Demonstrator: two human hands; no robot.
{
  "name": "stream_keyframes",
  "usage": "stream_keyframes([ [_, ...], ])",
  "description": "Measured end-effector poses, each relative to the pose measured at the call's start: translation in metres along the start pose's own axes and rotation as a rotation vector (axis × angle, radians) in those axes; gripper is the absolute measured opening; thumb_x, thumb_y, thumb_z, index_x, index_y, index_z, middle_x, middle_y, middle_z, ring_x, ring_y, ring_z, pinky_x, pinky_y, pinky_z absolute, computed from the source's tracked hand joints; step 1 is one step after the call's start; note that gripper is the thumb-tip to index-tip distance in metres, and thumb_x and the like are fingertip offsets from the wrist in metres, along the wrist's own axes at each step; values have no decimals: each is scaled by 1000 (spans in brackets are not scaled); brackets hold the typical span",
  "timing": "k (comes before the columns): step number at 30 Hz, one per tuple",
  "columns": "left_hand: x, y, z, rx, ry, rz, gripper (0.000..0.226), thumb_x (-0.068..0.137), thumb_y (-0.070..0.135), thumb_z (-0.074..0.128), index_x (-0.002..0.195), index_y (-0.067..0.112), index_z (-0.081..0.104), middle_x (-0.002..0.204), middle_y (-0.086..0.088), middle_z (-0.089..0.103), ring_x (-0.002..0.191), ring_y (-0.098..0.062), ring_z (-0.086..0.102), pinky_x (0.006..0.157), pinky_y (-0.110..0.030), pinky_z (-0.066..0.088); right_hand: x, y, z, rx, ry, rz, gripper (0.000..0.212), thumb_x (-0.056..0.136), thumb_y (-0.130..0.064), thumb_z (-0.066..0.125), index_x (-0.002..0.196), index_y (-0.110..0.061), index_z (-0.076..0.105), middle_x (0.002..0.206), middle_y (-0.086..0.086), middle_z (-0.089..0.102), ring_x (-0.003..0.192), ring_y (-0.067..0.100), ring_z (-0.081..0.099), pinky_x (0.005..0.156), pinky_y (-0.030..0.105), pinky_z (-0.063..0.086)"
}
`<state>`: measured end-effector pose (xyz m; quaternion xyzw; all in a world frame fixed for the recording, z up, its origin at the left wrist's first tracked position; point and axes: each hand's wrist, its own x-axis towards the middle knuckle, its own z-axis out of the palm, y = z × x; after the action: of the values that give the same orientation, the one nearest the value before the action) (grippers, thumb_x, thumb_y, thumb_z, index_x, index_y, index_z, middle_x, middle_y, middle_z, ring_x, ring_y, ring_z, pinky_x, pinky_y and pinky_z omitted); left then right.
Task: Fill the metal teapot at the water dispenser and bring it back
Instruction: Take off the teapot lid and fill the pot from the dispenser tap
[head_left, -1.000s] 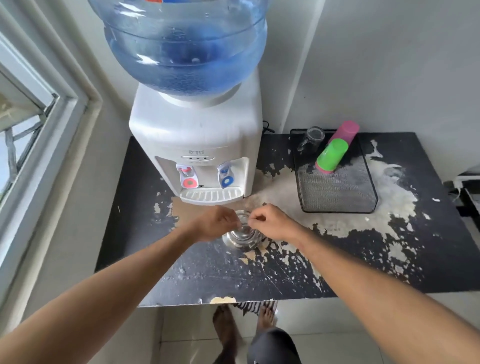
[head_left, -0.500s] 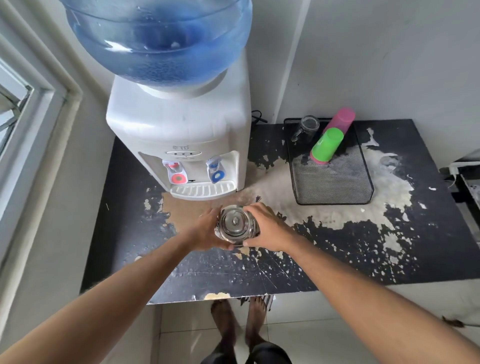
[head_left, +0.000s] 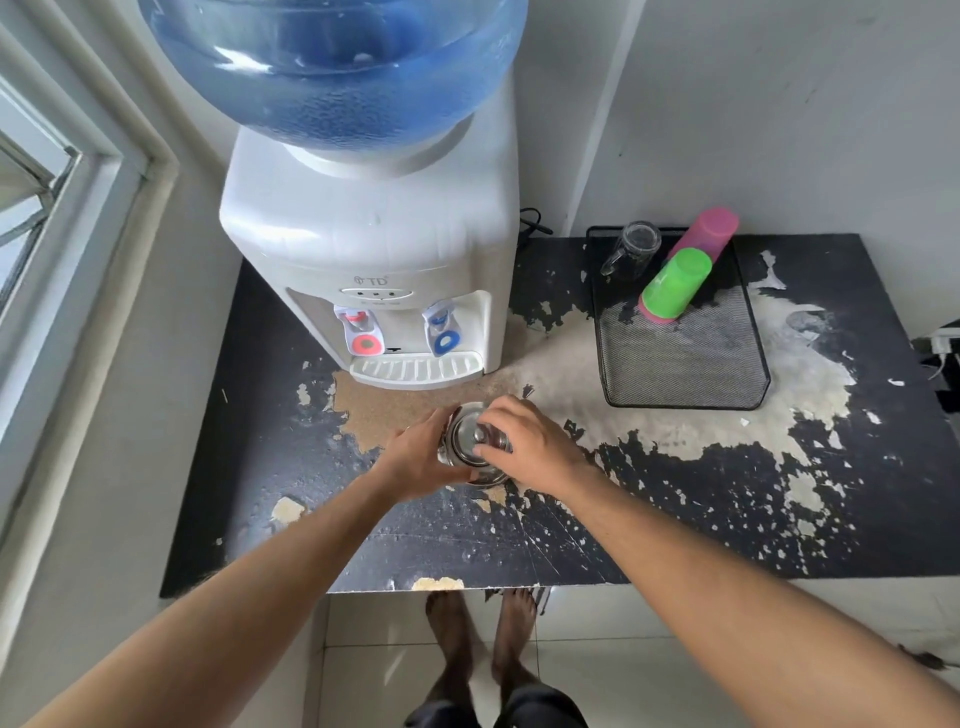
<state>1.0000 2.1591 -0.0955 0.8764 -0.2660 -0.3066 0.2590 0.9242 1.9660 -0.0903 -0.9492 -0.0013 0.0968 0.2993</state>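
The shiny metal teapot stands on the worn black table, just in front of the white water dispenser. My left hand wraps round the pot's left side. My right hand reaches over the top, and its fingers pinch the knob of the lid. Most of the pot's body is hidden under both hands. The dispenser's red tap and blue tap hang above its white drip tray. A big blue water bottle sits on top of it.
A black mesh tray lies right of the dispenser, holding a clear glass mug and stacked green and pink cups. A window frame runs along the left. The table's front edge is near my bare feet.
My right hand has moved from the pot's right side onto the top, now pinching the lid knob. My left hand stays on the left side. The view has shifted slightly.
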Motion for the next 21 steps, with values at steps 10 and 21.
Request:
stream_keyframes([
  [10,2,-5,5,50,74,-8,102,76,60,83,160,33,32,155,0,54,137,-26,55,117,-57,31,5,-2,4,-59,8,-21,31,104,-34,55,119,-9,65,119,1,53,113,18,51,87,39,57],
  [21,7,-11,9,47,73,-10,102,73,64,83,158,37,33,148,4,60,132,-22,58,112,-51,27,3,12,-13,216,166,138,24,104,-31,55,118,-13,64,116,1,60,107,15,60,86,24,52],
])
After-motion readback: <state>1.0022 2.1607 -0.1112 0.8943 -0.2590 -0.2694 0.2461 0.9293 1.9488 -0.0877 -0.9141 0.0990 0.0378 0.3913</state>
